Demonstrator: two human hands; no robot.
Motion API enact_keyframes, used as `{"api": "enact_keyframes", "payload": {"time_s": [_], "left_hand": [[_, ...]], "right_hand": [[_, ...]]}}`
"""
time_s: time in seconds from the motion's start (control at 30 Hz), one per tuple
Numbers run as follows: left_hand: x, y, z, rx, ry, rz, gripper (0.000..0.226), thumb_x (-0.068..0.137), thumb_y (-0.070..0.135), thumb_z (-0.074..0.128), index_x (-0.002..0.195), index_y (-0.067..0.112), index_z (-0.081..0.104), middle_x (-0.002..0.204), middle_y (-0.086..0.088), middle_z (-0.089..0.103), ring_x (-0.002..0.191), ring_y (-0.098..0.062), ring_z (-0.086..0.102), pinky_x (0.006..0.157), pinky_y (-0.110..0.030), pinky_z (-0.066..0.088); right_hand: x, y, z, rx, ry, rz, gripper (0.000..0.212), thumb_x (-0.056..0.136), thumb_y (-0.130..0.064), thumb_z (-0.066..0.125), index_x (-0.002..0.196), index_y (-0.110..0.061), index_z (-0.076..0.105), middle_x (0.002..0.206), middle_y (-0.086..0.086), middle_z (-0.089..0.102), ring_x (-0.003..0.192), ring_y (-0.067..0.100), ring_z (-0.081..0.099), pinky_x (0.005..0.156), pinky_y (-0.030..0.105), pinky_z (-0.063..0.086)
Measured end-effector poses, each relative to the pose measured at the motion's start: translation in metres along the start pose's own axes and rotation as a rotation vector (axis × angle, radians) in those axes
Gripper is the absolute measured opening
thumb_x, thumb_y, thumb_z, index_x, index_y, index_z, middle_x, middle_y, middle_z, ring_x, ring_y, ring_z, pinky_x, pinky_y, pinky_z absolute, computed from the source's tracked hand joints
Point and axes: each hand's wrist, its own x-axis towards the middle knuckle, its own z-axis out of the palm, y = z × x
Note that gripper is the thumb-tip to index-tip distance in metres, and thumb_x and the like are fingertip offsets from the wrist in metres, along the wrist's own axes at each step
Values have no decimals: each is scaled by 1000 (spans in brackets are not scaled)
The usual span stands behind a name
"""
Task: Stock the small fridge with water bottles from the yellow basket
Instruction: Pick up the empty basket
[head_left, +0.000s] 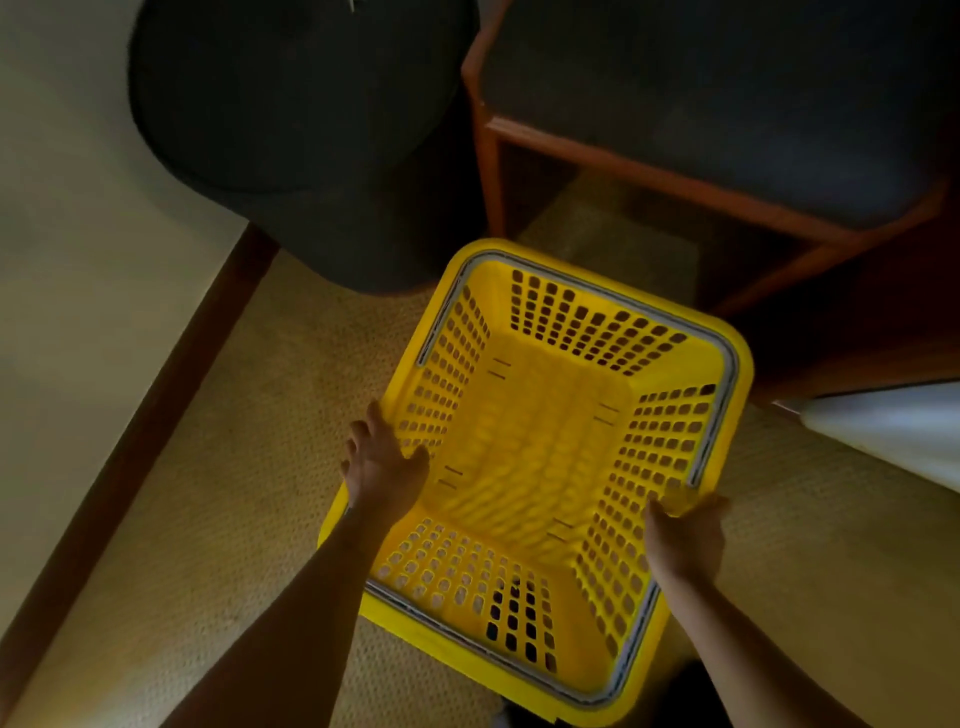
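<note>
A yellow plastic basket (540, 441) with perforated walls sits over the carpet in the middle of the head view. Its inside is bare; no bottle shows in it. My left hand (382, 462) grips the basket's left rim, thumb inside the wall. My right hand (683, 535) grips the right rim near the grey folded handle. No fridge or water bottle is in view.
A dark round stool or bin (306, 130) stands behind the basket at the left. A wooden-framed chair with a dark seat (717, 104) is at the back right. A dark baseboard (140, 426) runs along the left wall. A pale object (893, 431) lies at right.
</note>
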Motion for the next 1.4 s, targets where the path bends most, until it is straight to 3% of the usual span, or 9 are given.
{"api": "enact_keyframes", "payload": {"time_s": [0.13, 0.33, 0.47, 0.57, 0.77, 0.87, 1.0, 1.17, 1.4], "left_hand": [[10, -3, -8, -172, 43, -6, 42, 94, 19, 58, 130, 5, 39, 122, -21, 48, 110, -41, 51, 92, -59, 47], [-26, 17, -69, -188, 83, -24, 34, 96, 30, 55, 122, 12, 44, 112, -11, 57, 96, -35, 61, 85, -54, 52], [-65, 39, -140, -224, 103, 4, 29, 95, 42, 57, 112, 27, 40, 96, -2, 63, 77, -28, 67, 74, -53, 57], [-96, 61, -202, -258, 140, 41, 28, 94, 45, 59, 106, 29, 39, 86, -2, 63, 67, -25, 68, 63, -48, 58], [-138, 112, -304, -299, 233, 113, 28, 93, 47, 60, 104, 32, 39, 91, 1, 60, 76, -25, 66, 71, -52, 57], [-144, 153, -350, -299, 253, 161, 27, 95, 39, 61, 107, 25, 42, 89, 4, 56, 82, -24, 63, 77, -47, 53], [-136, 213, -390, -328, 224, 210, 26, 95, 39, 61, 107, 24, 43, 89, 1, 62, 73, -21, 68, 69, -49, 60], [-116, 291, -418, -295, 217, 278, 25, 96, 35, 61, 106, 24, 41, 87, -4, 63, 68, -21, 67, 57, -36, 56], [-76, 378, -425, -252, 193, 265, 27, 95, 38, 61, 104, 23, 41, 87, -4, 63, 68, -22, 68, 62, -40, 60]], "right_hand": [[-4, 0, -8, 36, 56, -64, 36, 92, -14, 66, 116, 2, 45, 106, 29, 63, 84, 40, 62, 69, 39, 47], [-47, -26, -67, 51, 105, -250, 35, 91, -20, 69, 113, -6, 46, 86, 13, 62, 64, 34, 63, 59, 50, 56], [-86, -65, -132, 117, 89, -351, 35, 92, -15, 68, 117, -1, 49, 80, 7, 63, 51, 9, 58, 38, 19, 46], [-116, -100, -183, 172, 73, -400, 31, 92, -15, 68, 117, -4, 52, 74, 2, 64, 41, 8, 57, 35, 13, 43], [-165, -181, -269, 286, 87, -504, 13, 95, -16, 63, 103, -19, 53, 70, 1, 63, 44, 11, 59, 36, 21, 48], [-176, -222, -305, 321, 101, -528, 13, 94, -15, 63, 94, -24, 53, 66, 2, 61, 46, 19, 58, 41, 39, 55], [-164, -265, -340, 274, 157, -526, 20, 91, -18, 63, 107, -21, 52, 74, 4, 65, 59, 25, 65, 55, 44, 57], [-132, -318, -378, 203, 161, -482, 26, 91, -14, 63, 110, -17, 45, 79, 7, 64, 58, 23, 65, 51, 40, 56], [-74, -375, -396, 96, 204, -405, 52, 94, -21, 62, 138, -15, 34, 95, 5, 62, 73, 25, 68, 60, 43, 60]]}}
